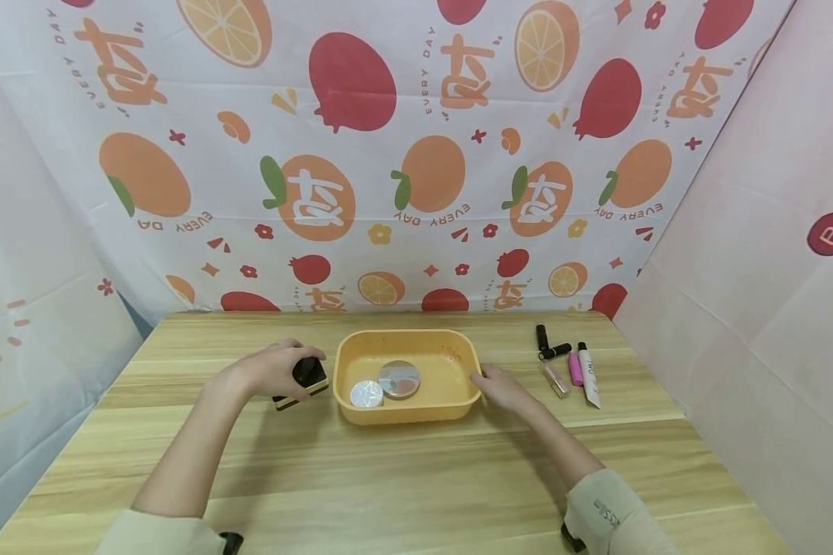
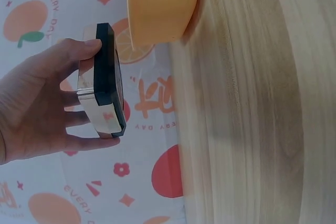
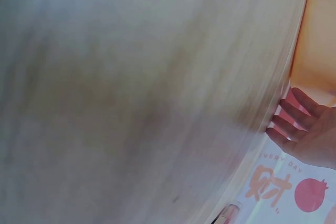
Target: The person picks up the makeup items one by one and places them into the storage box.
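Note:
My left hand (image 1: 272, 370) grips a black and gold box-shaped case (image 1: 310, 373) just left of the yellow bin (image 1: 409, 415). In the left wrist view the thumb and fingers of the hand (image 2: 42, 98) pinch the case (image 2: 107, 72) by its edges, clear of the bin (image 2: 163, 9). Two round compacts, a silvery patterned one (image 1: 366, 394) and a larger shiny one (image 1: 399, 379), lie in the bin's left half. My right hand (image 1: 503, 387) touches the bin's right wall; its fingers look extended in the right wrist view, where the hand (image 3: 310, 132) is beside the bin (image 3: 317, 35).
On the table (image 1: 403, 493) right of the bin lie two black tubes (image 1: 542, 338), a small clear-pink tube (image 1: 555, 380), a bright pink tube (image 1: 575, 369) and a white tube (image 1: 588, 376). A fruit-print cloth (image 1: 416, 254) hangs behind the table, with pale cloths at both sides.

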{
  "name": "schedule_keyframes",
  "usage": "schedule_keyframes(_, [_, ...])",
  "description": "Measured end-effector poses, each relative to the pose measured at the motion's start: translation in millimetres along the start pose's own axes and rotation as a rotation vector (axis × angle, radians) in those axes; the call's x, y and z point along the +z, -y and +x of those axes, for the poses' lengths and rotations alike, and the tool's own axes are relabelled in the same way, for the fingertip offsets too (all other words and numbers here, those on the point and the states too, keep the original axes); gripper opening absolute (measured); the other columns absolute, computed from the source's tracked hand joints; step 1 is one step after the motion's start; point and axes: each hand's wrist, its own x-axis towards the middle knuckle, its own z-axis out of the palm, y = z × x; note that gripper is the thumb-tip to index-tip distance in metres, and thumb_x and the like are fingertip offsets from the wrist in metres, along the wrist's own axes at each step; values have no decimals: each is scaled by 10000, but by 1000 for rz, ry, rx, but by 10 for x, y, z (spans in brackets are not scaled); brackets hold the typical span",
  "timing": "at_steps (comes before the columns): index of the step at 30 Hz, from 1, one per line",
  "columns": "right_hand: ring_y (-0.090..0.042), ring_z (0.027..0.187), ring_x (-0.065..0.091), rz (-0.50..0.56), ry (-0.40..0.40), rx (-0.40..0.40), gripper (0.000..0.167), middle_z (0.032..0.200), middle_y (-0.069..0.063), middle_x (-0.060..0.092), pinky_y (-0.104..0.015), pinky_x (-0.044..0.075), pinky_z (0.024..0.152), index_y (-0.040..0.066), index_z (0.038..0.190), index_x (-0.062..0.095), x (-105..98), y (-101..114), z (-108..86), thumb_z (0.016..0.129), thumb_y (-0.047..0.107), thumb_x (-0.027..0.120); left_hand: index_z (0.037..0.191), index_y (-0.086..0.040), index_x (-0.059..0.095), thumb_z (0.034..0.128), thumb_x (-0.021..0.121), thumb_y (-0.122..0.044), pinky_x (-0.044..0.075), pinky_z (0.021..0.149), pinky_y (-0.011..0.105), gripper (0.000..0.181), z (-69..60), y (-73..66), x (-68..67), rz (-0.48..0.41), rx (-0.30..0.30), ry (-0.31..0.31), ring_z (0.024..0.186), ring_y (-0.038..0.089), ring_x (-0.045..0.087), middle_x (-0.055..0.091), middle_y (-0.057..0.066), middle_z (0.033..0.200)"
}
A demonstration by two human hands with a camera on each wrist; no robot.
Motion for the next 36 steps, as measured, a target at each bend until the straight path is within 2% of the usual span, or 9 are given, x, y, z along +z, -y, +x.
schedule_keyframes(16, [-319,1117,489,-16,-9,-16,479,1206,-166,546,-483,384,952,-31,1306,466,6,5,-10,963,292,385,1250,-92,542,703,796,-255,470,801,513,624,43,-44,31,41,11,-11,1040,365,451,472,195,1178])
schedule_keyframes(36, [-240,920,533,-17,-10,-21,485,1125,-126,576,-448,443,852,-17,1317,461,0,-18,-34,961,304,389,1266,-110,534,705,798,-244,478,790,502,634,64,-124,53,40,-1,-15,1032,353,445,464,185,1190])
